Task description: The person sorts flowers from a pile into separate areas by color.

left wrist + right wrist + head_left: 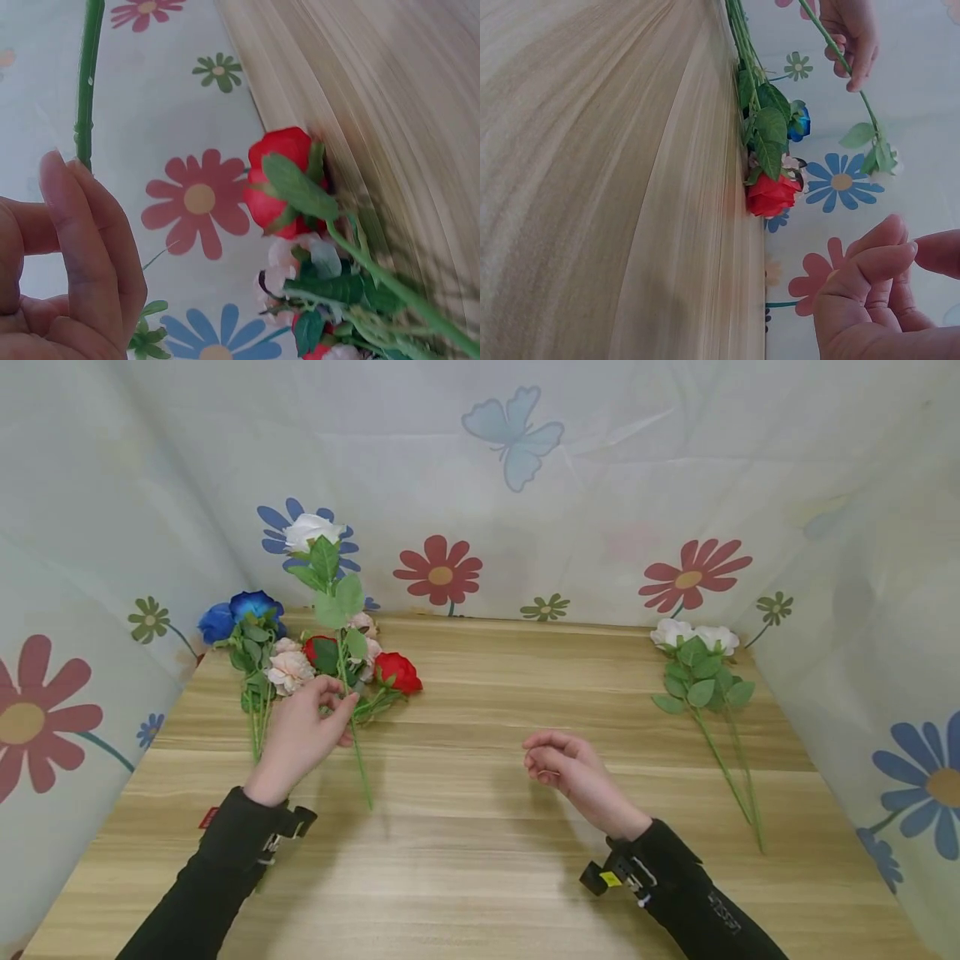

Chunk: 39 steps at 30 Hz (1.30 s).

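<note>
My left hand pinches the green stem of a white rose between thumb and fingers. The rose stands nearly upright above the table, its bloom at the top and the stem's lower end hanging below the hand. In the left wrist view the fingers close on the stem; the bloom is out of that view. Over the middle of the table hovers my right hand, fingers loosely curled, thumb close to the forefinger, with nothing seen between them. Two white roses lie on the table at the right.
Beside and behind the left hand lie blue roses, pale pink flowers and red roses on the wooden table. A flower-print cloth walls in the back and both sides.
</note>
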Motion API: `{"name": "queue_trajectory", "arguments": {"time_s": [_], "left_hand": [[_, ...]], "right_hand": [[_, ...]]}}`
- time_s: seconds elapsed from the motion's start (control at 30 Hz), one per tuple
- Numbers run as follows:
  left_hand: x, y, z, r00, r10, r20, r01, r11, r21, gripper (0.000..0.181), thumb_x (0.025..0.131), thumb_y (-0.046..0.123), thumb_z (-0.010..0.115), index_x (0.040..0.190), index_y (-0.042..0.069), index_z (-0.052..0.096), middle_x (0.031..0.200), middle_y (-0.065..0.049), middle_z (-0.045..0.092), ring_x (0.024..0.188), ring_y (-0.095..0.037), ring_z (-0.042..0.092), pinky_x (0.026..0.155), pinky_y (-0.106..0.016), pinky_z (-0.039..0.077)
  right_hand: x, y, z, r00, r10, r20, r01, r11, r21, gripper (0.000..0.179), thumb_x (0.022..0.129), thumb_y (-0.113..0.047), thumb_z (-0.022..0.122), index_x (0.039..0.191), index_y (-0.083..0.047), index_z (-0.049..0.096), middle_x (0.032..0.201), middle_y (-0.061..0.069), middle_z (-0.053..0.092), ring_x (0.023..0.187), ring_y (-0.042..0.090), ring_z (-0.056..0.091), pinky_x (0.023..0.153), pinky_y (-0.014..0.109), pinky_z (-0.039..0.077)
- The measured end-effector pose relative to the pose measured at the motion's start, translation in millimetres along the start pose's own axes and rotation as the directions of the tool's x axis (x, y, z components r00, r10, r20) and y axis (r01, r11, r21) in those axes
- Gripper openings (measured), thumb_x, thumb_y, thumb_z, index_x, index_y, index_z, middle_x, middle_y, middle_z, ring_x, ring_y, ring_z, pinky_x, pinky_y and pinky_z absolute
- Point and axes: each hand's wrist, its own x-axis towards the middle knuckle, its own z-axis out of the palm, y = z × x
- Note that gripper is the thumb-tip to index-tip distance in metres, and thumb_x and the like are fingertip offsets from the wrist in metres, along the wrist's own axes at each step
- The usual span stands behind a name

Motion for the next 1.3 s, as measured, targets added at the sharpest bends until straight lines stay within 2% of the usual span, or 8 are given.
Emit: {"name": "queue_trajectory", "arguments": {"time_s": [0.13,0.4,0.63,0.77,0.93,1.1,1.3], "left_hand": [[5.1,5.3,9.0,0.999,0.002,0.039,0.001,0.997,-0.082,0.025,0.097,0.027,0.053,0.108,0.004,0.053,0.079,-0.011,0.061,0.053,-0.018,0.063,0.052,-0.034,0.052],[12.9,21.0,29.4,0.994,0.012,0.106,0.008,0.982,-0.187,0.024,0.097,0.024,0.055,0.111,0.005,0.052,0.081,-0.014,0.061,0.056,-0.022,0.063,0.059,-0.038,0.055],[21.5,31.7,50.4,0.984,0.049,0.171,0.008,0.947,-0.321,0.020,0.097,0.019,0.055,0.108,0.003,0.053,0.078,-0.016,0.057,0.060,-0.028,0.063,0.062,-0.046,0.056],[25.8,36.5,62.3,0.976,0.058,0.211,0.023,0.930,-0.366,0.021,0.097,0.018,0.056,0.107,0.001,0.051,0.079,-0.016,0.056,0.060,-0.024,0.063,0.063,-0.045,0.057],[30.0,44.3,75.8,0.964,0.054,0.260,0.057,0.914,-0.403,0.024,0.096,0.020,0.057,0.109,0.000,0.050,0.082,-0.018,0.059,0.062,-0.026,0.064,0.065,-0.047,0.056],[32.7,51.9,88.9,0.958,0.063,0.280,0.061,0.910,-0.411,0.024,0.094,0.020,0.061,0.106,0.002,0.052,0.079,-0.018,0.060,0.061,-0.024,0.062,0.065,-0.046,0.057],[35.6,56.6,106.1,0.947,0.094,0.308,0.067,0.877,-0.475,0.020,0.093,0.015,0.061,0.104,0.000,0.053,0.076,-0.016,0.061,0.066,-0.031,0.062,0.068,-0.047,0.056]], "right_hand": [[0.4,0,1,1.000,0.006,-0.011,-0.006,1.000,-0.026,0.025,0.097,-0.013,0.052,0.113,0.006,0.052,0.092,0.008,0.058,0.081,0.016,0.057,0.067,0.020,0.049],[1.7,2,2,1.000,0.017,0.001,-0.017,0.995,-0.098,0.027,0.097,-0.014,0.053,0.115,0.006,0.052,0.098,0.015,0.058,0.086,0.023,0.057,0.073,0.026,0.049],[1.9,2,5,0.999,0.021,0.025,-0.017,0.988,-0.151,0.035,0.096,-0.013,0.053,0.121,0.012,0.047,0.104,0.021,0.057,0.090,0.027,0.058,0.078,0.031,0.049],[1.7,2,6,0.999,0.021,0.037,-0.015,0.984,-0.176,0.036,0.096,-0.012,0.052,0.122,0.012,0.047,0.106,0.026,0.057,0.093,0.032,0.057,0.078,0.032,0.049],[3.3,6,8,0.996,0.018,0.082,0.001,0.974,-0.225,0.036,0.096,-0.014,0.051,0.123,0.011,0.048,0.110,0.031,0.055,0.097,0.042,0.055,0.080,0.037,0.049],[5.7,9,11,0.990,0.041,0.135,-0.006,0.967,-0.254,0.039,0.097,-0.018,0.051,0.124,0.009,0.049,0.113,0.030,0.055,0.100,0.041,0.055,0.082,0.038,0.047],[6.1,11,16,0.981,0.058,0.184,-0.014,0.972,-0.234,0.038,0.097,-0.018,0.050,0.124,0.008,0.049,0.113,0.027,0.057,0.103,0.043,0.054,0.080,0.035,0.046]]}}
